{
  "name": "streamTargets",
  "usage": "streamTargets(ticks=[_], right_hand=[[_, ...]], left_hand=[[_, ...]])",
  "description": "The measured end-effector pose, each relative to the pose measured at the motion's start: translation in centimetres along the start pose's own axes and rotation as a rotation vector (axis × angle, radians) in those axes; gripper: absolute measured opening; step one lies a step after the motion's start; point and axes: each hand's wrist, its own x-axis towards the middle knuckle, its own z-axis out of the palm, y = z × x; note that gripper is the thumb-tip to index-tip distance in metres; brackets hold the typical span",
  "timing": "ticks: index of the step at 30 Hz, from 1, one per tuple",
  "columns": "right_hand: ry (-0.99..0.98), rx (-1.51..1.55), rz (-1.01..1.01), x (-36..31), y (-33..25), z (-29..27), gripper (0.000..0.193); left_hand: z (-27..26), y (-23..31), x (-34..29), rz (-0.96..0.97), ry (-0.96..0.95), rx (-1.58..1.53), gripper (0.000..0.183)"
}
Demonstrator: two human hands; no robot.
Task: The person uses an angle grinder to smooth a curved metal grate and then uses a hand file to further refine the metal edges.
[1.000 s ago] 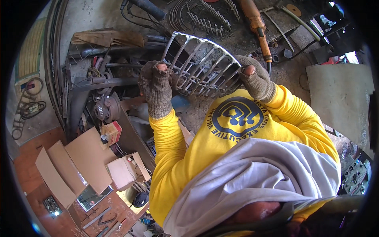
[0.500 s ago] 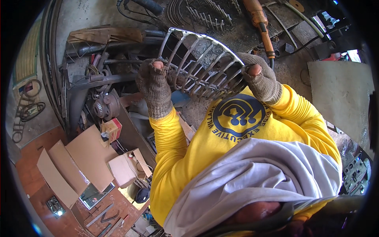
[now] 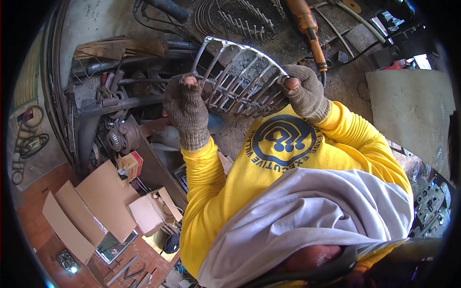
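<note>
A curved metal grate (image 3: pixel 240 79) of parallel bars, with a shiny welded rim along its far edge, is held up in front of my chest. My left hand (image 3: pixel 186 101), in a brown knit fingerless glove, is closed on its left end. Around the right end my right hand (image 3: pixel 305 91), gloved the same way, is closed too. Both thumbs lie bare on the near side of the bars, while most other fingers are hidden behind the gloves and grate. The grate is tilted, its rim farther from me than its lower bars.
Beyond the grate, an orange angle grinder (image 3: pixel 307 31) and several metal rods (image 3: pixel 245 21) lie on the work surface. Scrap metal (image 3: pixel 120 103) is piled at left, above cardboard boxes (image 3: pixel 103 192). A flat grey sheet (image 3: pixel 410 117) stands at right.
The grate's right end and my right hand have shifted slightly left, tilting the grate a little. The surroundings have slid slightly left in view. Both hands keep their hold.
</note>
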Motion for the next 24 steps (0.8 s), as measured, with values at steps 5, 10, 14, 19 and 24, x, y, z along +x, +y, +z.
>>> streamTargets(ticks=[5, 10, 14, 19, 24], right_hand=[[0.008, -0.052, -0.050, 0.3, 0.3, 0.0, 0.061], [0.033, -0.085, -0.120, 0.1, 0.9, 0.1, 0.060], [0.096, -0.130, -0.178, 0.2, 0.9, 0.8, 0.059], [0.116, -0.128, -0.262, -0.1, 0.8, 0.7, 0.058], [0.117, -0.072, -0.163, -0.8, 1.0, 0.7, 0.062]], left_hand=[[-0.3, -6.5, -0.7, 0.642, 0.167, 0.601, 0.049], [0.7, -6.7, -3.1, 0.028, 0.113, -0.174, 0.056], [0.9, -7.4, -3.0, 0.174, 0.104, 0.208, 0.054], [0.8, -8.2, -3.3, 0.177, 0.052, 0.126, 0.047], [1.0, -8.0, -3.5, 0.177, 0.081, 0.083, 0.042]])
